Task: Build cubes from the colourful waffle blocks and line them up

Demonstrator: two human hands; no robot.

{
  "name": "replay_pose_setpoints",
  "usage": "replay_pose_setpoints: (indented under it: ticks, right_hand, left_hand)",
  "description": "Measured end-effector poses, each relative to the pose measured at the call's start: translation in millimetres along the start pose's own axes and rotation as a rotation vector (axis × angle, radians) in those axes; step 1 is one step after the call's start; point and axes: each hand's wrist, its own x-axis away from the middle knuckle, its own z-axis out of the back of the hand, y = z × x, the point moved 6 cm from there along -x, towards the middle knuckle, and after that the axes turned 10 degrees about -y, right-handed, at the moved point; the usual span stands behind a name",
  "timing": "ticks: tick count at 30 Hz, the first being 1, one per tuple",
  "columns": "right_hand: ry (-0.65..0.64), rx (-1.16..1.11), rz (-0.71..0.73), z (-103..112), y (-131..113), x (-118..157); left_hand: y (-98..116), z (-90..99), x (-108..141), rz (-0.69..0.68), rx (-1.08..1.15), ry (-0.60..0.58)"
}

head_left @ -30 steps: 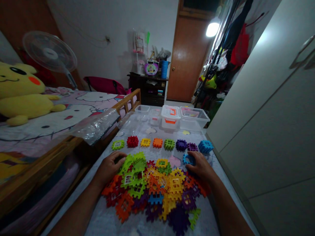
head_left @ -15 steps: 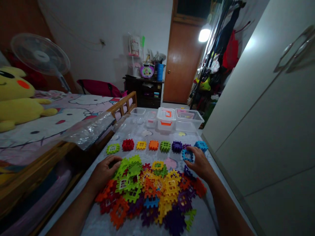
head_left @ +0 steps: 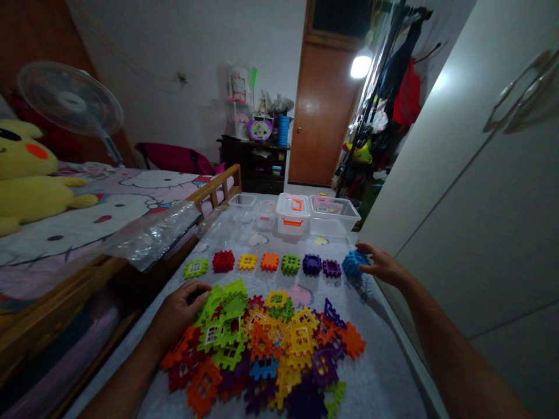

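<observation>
My right hand [head_left: 384, 266] is at the far right of a row of small stacks, with thumb and fingers around the right side of the blue notched building tiles [head_left: 353, 263]. Whether it pinches only the top tile is hard to make out. My left hand [head_left: 186, 304] rests at the left edge of a loose heap, beside the lime-green notched tiles [head_left: 227, 305], its fingers curved with a gap to the thumb. Yellow tiles [head_left: 301, 339], orange tiles [head_left: 204, 385] and dark purple tiles [head_left: 308, 400] lie mixed in that heap.
The row also holds a green windowed tile [head_left: 195, 268], red [head_left: 223, 261], yellow [head_left: 247, 262], orange [head_left: 269, 262], green [head_left: 290, 264] and purple stacks [head_left: 312, 264]. Behind stand a lidded clear box [head_left: 293, 214] and an open clear bin [head_left: 334, 215]. A wooden bed rail [head_left: 218, 187] borders the left.
My right hand has carried a blue tile right, from in front of the purple tiles to the blue stack. My left hand has stayed by the green tiles. The view has shifted slightly.
</observation>
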Motion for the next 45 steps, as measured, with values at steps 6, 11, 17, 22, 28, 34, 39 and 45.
replay_pose_setpoints:
  ticks: [6,11,17,22,28,34,39,45]
  right_hand:
    - [-0.034,0.007,0.023,-3.0,7.5,-4.1]
    - [-0.037,0.027,0.014,-4.9,8.3,-4.4]
    - [0.105,0.044,0.038,6.6,-17.7,18.3]
    - [0.125,-0.021,0.074,-12.8,-66.2,52.8]
    - [-0.084,0.067,0.050,-73.4,-101.7,61.0]
    - [-0.152,0.186,-0.004,-105.0,-100.7,58.4]
    - [-0.162,0.099,0.057,-119.3,-100.5,56.5]
    - [0.067,0.044,0.208,-108.6,-110.3,56.1]
  left_hand:
    - [-2.7,-0.4,-0.5,-0.002,-0.006,0.002]
    - [-1.1,0.8,-0.7,0.014,-0.002,0.006]
    - [-1.7,0.4,-0.5,0.011,-0.004,0.005]
    - [-4.5,-1.6,-0.7,-0.004,0.001,0.000]
    - [-3.4,-1.8,-0.5,0.006,0.011,-0.008]
    - [0.2,0.6,-0.2,0.012,0.030,-0.001]
    - [0.6,1.1,-0.7,0.007,0.029,0.015]
    - [-1.8,-1.2,-0.9,0.023,0.036,0.001]
